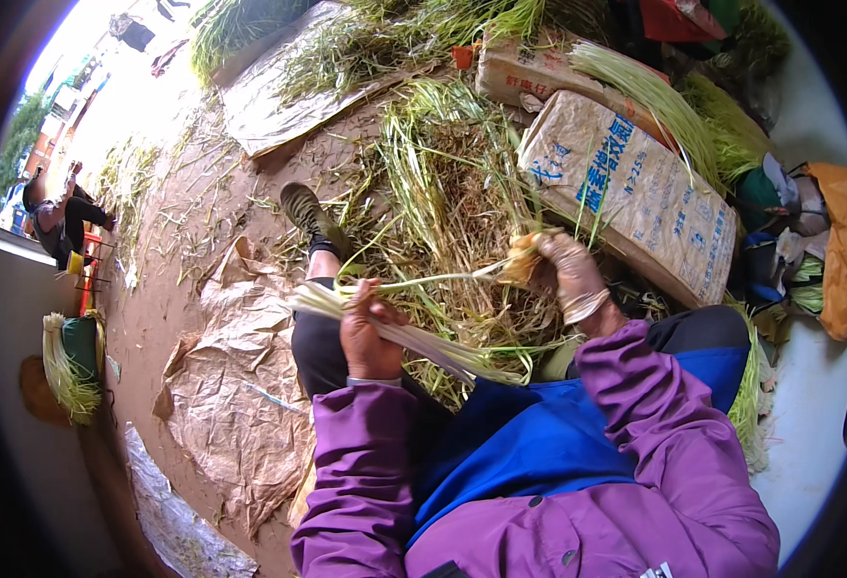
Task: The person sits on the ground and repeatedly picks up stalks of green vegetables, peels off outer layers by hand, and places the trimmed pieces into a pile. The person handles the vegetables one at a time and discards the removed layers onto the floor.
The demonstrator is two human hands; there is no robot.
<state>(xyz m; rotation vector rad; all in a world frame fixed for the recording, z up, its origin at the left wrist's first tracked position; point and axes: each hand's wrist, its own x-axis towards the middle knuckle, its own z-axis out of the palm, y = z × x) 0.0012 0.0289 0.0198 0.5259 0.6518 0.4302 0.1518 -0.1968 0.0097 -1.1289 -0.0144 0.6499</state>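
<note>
My left hand (373, 329) is closed round a bundle of pale green plant stalks (438, 350) that lies across my lap, white ends pointing left. My right hand (564, 271), in a thin, dirt-stained glove, is at the other side, its fingers pinching brownish leaf or root matter (521, 261) at the end of a single stalk (438, 278). That stalk stretches between both hands. Beneath and beyond them lies a large heap of loose stalks and dry brown trimmings (459, 188). A blue apron (525, 441) covers my lap.
Sack-covered blocks (633, 195) bearing writing stand at the right, with trimmed stalks (640, 94) on top. A crumpled brown sheet (250, 376) lies left of my leg. More stalks lie on a pale sheet (279, 108) ahead. Another person (66, 209) sits far left, near a stalk bundle (69, 368).
</note>
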